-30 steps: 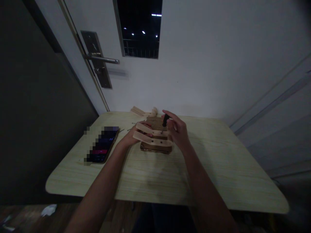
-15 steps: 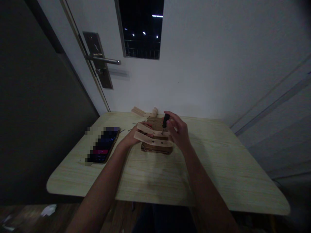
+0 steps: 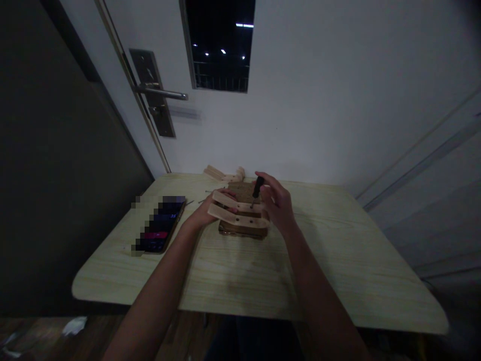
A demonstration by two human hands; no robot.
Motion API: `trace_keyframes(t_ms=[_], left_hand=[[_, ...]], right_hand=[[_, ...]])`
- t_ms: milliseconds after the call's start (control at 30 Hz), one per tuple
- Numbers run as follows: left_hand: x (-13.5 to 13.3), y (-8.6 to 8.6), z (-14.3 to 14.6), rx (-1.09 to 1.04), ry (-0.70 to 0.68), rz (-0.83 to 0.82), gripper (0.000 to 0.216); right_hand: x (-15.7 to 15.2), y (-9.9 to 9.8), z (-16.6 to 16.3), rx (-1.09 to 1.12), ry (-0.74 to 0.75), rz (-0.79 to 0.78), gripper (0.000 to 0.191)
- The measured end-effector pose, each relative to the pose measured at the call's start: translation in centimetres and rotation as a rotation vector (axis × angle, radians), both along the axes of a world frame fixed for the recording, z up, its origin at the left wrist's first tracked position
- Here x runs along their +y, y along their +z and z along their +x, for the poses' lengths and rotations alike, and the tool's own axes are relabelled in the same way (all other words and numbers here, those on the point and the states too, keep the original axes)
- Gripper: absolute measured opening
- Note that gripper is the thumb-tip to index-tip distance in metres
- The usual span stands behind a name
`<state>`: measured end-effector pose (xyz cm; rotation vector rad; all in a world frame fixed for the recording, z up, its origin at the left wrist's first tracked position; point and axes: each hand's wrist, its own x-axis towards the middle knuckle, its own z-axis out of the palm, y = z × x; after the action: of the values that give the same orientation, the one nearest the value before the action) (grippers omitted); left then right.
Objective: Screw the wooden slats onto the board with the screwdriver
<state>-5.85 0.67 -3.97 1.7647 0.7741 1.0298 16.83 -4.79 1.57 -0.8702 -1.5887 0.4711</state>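
My right hand [image 3: 277, 198] grips a screwdriver [image 3: 258, 186] by its black handle. The screwdriver leans slightly, its tip at a hole in the farther of two pale angled wooden strips. Both strips belong to a wooden piece [image 3: 229, 215] lying over a brown block [image 3: 240, 231], and each strip has dark holes. My left hand [image 3: 211, 208] is closed round the left part of the wooden piece, with fingers showing behind and between the strips. Several screws [image 3: 208, 191] lie on the table just beyond my left hand.
Another pale wooden piece [image 3: 221, 175] lies at the table's back edge. A phone [image 3: 161, 225] rests on the left of the pale table [image 3: 338, 281]. Behind the table stands a white door with a metal handle [image 3: 161, 93].
The screwdriver's tip has settled lower at the hole in the farther strip, and its handle has shifted slightly. My left hand and the wooden piece stay almost in place.
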Motion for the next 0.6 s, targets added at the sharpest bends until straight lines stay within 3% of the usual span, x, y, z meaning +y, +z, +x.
trace_keyframes(t_ms=[233, 467, 600], left_hand=[[0.2, -0.5, -0.1, 0.022, 0.039, -0.02, 0.061], [-0.1, 0.4, 0.1, -0.007, 0.013, -0.038, 0.058], [-0.2, 0.6, 0.2, -0.022, 0.011, -0.022, 0.052]], right_hand=[[0.1, -0.1, -0.3, 0.044, -0.033, 0.009, 0.034], [0.0, 0.2, -0.4, 0.023, -0.119, 0.051, 0.02], [0.0, 0.1, -0.2, 0.009, -0.129, 0.018, 0.027]])
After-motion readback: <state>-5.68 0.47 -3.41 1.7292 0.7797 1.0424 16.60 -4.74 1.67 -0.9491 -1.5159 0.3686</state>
